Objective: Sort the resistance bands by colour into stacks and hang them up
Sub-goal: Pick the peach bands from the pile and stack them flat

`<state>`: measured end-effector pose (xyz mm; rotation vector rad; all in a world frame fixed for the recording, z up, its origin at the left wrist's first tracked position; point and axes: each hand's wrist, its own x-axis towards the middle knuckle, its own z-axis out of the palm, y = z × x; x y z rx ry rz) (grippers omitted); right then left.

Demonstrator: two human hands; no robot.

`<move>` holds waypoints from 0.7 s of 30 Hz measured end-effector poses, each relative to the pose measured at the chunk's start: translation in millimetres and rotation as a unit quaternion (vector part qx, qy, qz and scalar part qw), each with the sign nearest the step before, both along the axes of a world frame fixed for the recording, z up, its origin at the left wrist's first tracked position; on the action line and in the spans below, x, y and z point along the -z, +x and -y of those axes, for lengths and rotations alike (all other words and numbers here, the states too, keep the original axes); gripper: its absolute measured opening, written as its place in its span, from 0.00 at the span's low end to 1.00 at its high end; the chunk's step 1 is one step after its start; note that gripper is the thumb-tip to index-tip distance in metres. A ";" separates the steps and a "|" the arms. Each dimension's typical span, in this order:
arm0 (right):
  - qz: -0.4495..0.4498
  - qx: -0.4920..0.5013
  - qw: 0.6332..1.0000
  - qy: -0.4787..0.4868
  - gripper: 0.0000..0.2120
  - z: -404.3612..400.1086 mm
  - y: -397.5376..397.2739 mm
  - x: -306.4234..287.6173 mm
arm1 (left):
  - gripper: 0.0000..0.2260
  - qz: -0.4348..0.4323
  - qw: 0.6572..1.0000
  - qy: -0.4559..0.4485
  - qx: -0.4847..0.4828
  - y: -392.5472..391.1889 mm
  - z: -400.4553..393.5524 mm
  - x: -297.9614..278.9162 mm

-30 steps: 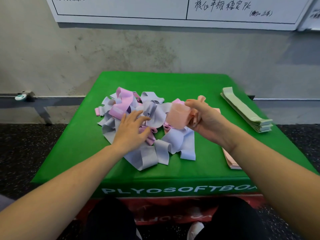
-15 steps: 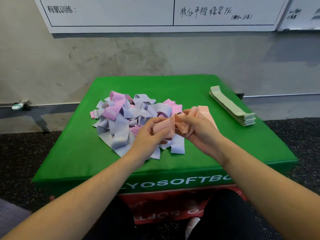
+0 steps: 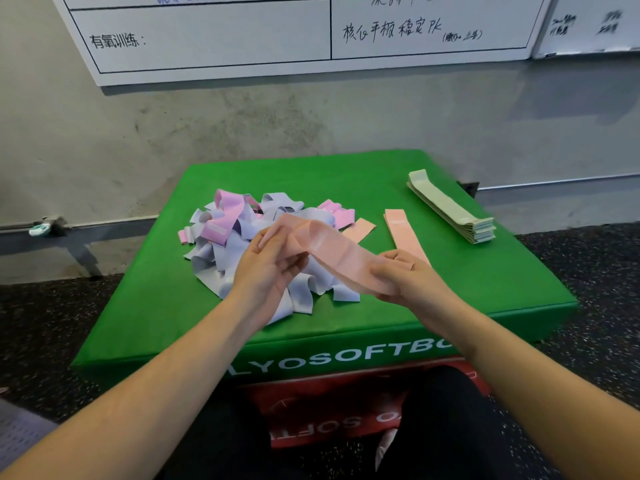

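Here we hold a peach band (image 3: 341, 255) stretched between both hands above the plyo box (image 3: 485, 292): left hand (image 3: 268, 268) fingers pinch one end, right hand (image 3: 403, 277) fingers curl around the other. It looks light, limp and stretchy; gripping both ends should flatten it for the peach stack (image 3: 403, 230).

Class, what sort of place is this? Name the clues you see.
Probably a gym: a green soft plyo box, loose resistance bands piled on it, and a wall whiteboard with handwritten notes.

Grey concrete wall (image 3: 242, 133) — whiteboard (image 3: 214, 36) above, dark speckled floor (image 3: 45, 327) below.
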<state>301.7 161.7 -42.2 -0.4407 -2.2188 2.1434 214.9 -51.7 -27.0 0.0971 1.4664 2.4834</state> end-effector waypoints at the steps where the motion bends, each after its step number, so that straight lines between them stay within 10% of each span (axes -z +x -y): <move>1: -0.004 0.000 0.999 0.033 0.06 0.5 2.4 1.1 | 0.10 -0.007 1.000 -0.006 0.000 1.0 -1.4 -2.0; 10: -0.037 -0.067 0.955 0.288 0.08 9.1 7.2 -12.2 | 0.08 -0.006 0.999 -0.038 -0.014 9.5 -17.7 -21.9; 16: -0.164 -0.106 0.976 0.093 0.14 27.6 10.7 -24.9 | 0.11 -0.003 0.998 -0.058 -0.029 15.1 -32.3 -26.7; 21: -0.163 -0.114 0.962 0.187 0.14 44.5 7.5 -27.5 | 0.11 0.003 0.998 -0.056 -0.033 15.7 -37.9 -30.5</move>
